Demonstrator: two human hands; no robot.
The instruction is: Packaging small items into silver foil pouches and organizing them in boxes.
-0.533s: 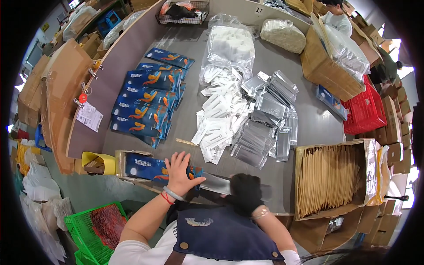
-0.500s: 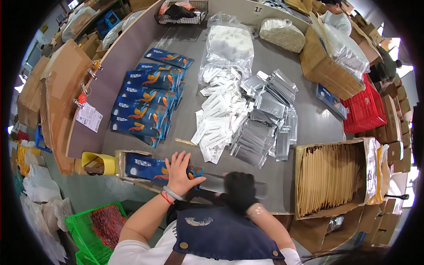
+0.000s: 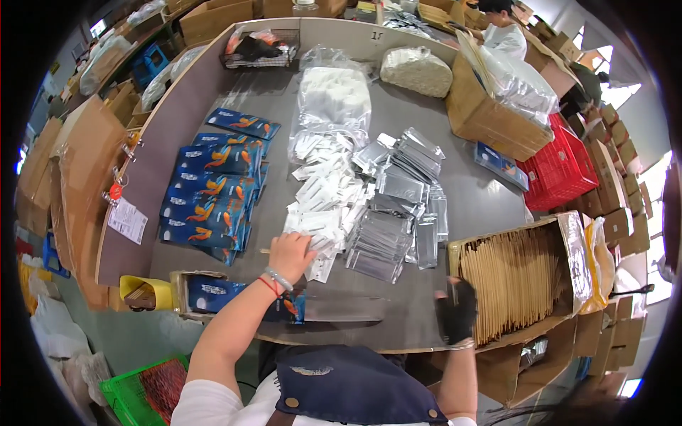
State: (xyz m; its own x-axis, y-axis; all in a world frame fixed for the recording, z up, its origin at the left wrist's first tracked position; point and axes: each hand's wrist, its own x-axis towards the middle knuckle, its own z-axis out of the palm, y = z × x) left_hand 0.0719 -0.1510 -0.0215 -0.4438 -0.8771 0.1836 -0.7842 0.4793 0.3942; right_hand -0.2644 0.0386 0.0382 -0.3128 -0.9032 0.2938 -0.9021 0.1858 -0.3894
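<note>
My left hand [image 3: 291,257] is on the near end of a pile of small white packets [image 3: 323,202], its fingers curled; whatever is between them is hidden. In a black glove, my right hand [image 3: 457,311] is beside the left wall of a cardboard box [image 3: 465,245] tightly filled with upright brown sticks or card strips [image 3: 508,284]. Motion smears its fingers. Below my left forearm, a blue pouch with an orange design [image 3: 213,295] lies partly in a small open carton [image 3: 181,292]. A clear plastic sleeve [image 3: 348,309] extends rightward from the pouch's right end.
Stacked blue pouches [image 3: 209,188] lie at left, and clear silvery sleeves [image 3: 387,238] right of the packets. Behind stand a plastic bag of white packets [image 3: 332,99] and a wire basket [image 3: 261,50]. A large carton [image 3: 490,113] and red crate [image 3: 565,167] are at right.
My left hand has left the blue pouch and moved up to the white packets. My right hand has left the clear sleeve and moved right to the cardboard box. The view has shifted.
</note>
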